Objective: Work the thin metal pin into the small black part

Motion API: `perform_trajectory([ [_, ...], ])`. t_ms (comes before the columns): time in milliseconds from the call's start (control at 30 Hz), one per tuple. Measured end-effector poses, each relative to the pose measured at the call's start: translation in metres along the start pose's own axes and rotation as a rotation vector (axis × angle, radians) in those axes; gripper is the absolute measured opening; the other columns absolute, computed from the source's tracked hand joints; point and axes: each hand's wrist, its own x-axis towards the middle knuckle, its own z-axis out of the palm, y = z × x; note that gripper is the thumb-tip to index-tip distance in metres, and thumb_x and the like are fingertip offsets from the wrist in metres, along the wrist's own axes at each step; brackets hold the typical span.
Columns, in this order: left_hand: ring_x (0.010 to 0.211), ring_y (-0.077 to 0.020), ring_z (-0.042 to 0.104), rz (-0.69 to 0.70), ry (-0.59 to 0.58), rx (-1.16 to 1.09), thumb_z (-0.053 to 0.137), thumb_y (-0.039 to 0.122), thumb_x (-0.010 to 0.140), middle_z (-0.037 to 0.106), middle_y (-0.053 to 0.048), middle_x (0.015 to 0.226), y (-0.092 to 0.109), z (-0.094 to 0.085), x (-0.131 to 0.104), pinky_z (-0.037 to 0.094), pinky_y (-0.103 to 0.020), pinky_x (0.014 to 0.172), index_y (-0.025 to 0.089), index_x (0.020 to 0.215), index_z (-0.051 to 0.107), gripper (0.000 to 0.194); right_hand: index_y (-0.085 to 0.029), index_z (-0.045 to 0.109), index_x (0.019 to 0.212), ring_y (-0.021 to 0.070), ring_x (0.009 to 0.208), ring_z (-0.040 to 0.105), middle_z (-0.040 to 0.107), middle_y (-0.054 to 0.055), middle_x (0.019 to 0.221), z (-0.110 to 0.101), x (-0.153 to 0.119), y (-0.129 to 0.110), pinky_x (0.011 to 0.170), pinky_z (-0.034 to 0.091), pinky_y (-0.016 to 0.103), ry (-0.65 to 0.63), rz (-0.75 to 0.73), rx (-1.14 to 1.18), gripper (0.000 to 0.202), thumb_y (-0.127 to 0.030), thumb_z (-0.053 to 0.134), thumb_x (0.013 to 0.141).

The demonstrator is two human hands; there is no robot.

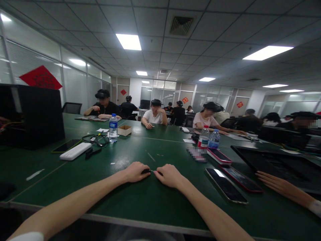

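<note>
In the head view, both forearms are stretched forward over a green bench (150, 201). The left hand (135, 172) is curled into a loose fist, and a small dark piece (145, 171) is pinched between its thumb and forefinger. The right hand (169, 175) is likewise closed, its fingertips pinched on a thin wire (153, 171) that runs across the short gap from the dark piece; what the wire belongs to cannot be told. The two hands are set just beside each other, resting on the bench near its front edge.

To the right, two dark phones (225, 185) (240, 179) are laid side by side, with a third red-edged phone (219, 155) behind them. Another person's hand (273, 182) is laid flat on the bench beside a black tray (260, 160). Two water bottles (209, 138) are stood further back. On the left, a white flat box (75, 151), a black cable (96, 140), a third bottle (113, 128) and a small cardboard box (124, 130) are seen. Other people are seated along the far side.
</note>
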Motion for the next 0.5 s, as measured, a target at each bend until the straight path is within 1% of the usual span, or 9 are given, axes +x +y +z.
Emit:
perform_trajectory([
  [200,0.078,-0.0210,0.066,-0.011,-0.011,-0.002,0.044,0.044,0.092,0.071,-0.007,0.090,-0.0010,0.0004,-0.0002,0.044,-0.026,0.066,0.021,0.107,0.066,0.035,-0.019,0.069,0.084,0.0168,0.069,0.064,0.071,0.007,0.079,0.0000,-0.0004,0.0010,0.066,0.043,0.024,0.003,-0.028,0.024,0.051,-0.048,0.029,0.097],
  [500,0.080,-0.0211,0.066,0.007,-0.002,-0.014,0.045,0.043,0.092,0.071,-0.007,0.093,-0.0020,0.0005,-0.0009,0.045,-0.027,0.068,0.021,0.109,0.066,0.035,-0.018,0.067,0.079,0.0146,0.064,0.062,0.069,0.005,0.075,-0.0046,-0.0018,0.0009,0.062,0.040,0.023,0.015,-0.057,0.045,0.050,-0.045,0.030,0.097],
])
